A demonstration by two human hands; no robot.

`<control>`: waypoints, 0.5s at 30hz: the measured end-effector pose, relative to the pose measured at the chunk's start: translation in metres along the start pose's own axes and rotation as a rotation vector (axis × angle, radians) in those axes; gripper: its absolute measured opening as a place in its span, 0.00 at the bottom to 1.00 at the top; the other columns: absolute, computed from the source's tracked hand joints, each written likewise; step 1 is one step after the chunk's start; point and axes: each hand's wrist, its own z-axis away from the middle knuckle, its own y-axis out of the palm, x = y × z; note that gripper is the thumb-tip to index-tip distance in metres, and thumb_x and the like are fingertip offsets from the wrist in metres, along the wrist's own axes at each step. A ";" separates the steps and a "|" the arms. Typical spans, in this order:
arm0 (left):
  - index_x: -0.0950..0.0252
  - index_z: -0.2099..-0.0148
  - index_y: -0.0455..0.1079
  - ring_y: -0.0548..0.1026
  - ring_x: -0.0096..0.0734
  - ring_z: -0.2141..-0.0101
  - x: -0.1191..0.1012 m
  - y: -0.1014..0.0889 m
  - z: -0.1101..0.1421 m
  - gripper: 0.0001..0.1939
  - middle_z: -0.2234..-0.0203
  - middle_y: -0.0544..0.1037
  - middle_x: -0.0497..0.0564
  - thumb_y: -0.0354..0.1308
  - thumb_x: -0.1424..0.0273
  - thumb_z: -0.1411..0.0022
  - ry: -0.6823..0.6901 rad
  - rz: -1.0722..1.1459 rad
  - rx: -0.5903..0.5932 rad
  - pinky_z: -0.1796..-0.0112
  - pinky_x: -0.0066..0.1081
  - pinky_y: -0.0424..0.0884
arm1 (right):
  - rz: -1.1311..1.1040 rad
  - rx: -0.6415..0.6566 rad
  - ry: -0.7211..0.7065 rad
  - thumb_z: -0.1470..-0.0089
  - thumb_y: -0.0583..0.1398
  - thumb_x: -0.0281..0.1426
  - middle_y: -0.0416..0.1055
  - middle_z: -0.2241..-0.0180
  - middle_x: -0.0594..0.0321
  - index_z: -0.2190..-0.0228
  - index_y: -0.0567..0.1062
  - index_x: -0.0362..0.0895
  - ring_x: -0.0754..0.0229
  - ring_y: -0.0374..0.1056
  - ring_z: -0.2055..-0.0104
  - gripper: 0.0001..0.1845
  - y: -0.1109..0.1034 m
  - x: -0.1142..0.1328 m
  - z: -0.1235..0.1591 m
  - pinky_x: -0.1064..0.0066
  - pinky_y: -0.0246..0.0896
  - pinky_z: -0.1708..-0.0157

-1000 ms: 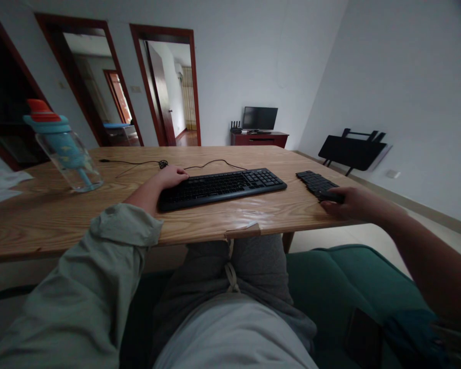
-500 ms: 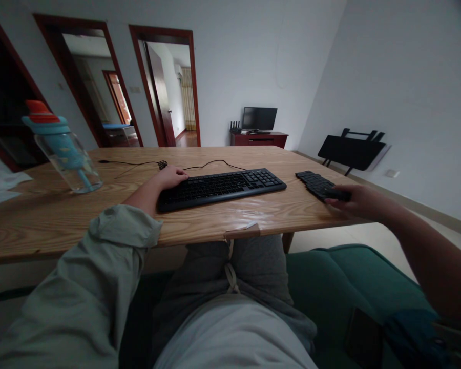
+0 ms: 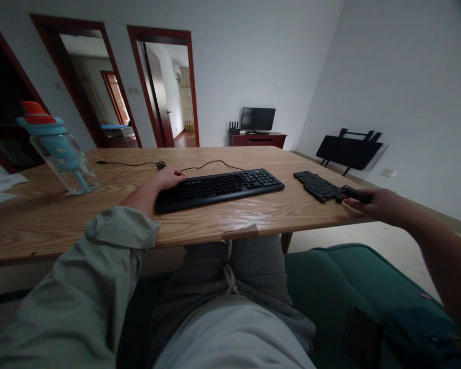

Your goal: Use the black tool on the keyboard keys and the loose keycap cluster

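Head camera: the left hand (image 3: 170,177) rested, fingers loosely curled and gripping nothing, on the left end of a black keyboard (image 3: 218,187) on the wooden table (image 3: 61,215); the right hand (image 3: 376,204) pinched a small dark object (image 3: 355,194) beside a smaller keypad (image 3: 317,185) at the table's right edge.

A pale wooden table (image 3: 61,215) with visible grain carried a glossy sheen at frame centre. Two matt black plastic keyboards, one large (image 3: 218,187) and one small (image 3: 318,185), lay beside a clear plastic bottle (image 3: 59,154) at left.
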 end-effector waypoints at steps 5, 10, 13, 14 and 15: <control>0.60 0.61 0.84 0.81 0.44 0.60 -0.003 -0.001 0.002 0.11 0.62 0.86 0.53 0.62 0.63 0.42 -0.028 0.009 0.003 0.58 0.33 0.75 | 0.003 0.015 -0.050 0.47 0.60 0.49 0.79 0.69 0.52 0.51 0.83 0.42 0.51 0.71 0.71 0.30 0.003 0.013 0.002 0.61 0.63 0.68; 0.60 0.61 0.84 0.81 0.45 0.59 0.000 0.000 0.001 0.11 0.61 0.86 0.54 0.62 0.63 0.42 -0.005 0.012 -0.010 0.56 0.34 0.75 | -0.074 0.001 -0.125 0.51 0.61 0.50 0.80 0.67 0.52 0.54 0.84 0.43 0.50 0.71 0.69 0.30 0.003 0.011 0.005 0.61 0.63 0.68; 0.60 0.62 0.84 0.81 0.45 0.59 0.000 0.001 0.000 0.11 0.61 0.86 0.55 0.64 0.63 0.44 -0.006 0.018 -0.017 0.56 0.33 0.75 | -0.078 -0.011 -0.123 0.51 0.62 0.50 0.80 0.66 0.50 0.53 0.83 0.41 0.49 0.71 0.69 0.32 0.001 0.008 0.006 0.61 0.63 0.68; 0.60 0.62 0.84 0.81 0.44 0.59 0.000 0.001 0.000 0.11 0.61 0.86 0.55 0.64 0.63 0.44 -0.003 0.017 -0.021 0.56 0.32 0.74 | -0.076 -0.015 -0.119 0.51 0.61 0.50 0.80 0.66 0.49 0.52 0.83 0.41 0.49 0.71 0.69 0.32 0.000 0.007 0.007 0.61 0.63 0.68; 0.60 0.62 0.84 0.81 0.44 0.59 -0.001 0.001 0.000 0.11 0.61 0.86 0.55 0.64 0.63 0.44 0.001 0.015 -0.024 0.56 0.32 0.74 | -0.076 -0.013 -0.120 0.51 0.61 0.50 0.79 0.66 0.49 0.52 0.83 0.40 0.49 0.72 0.69 0.33 0.000 0.007 0.007 0.61 0.63 0.68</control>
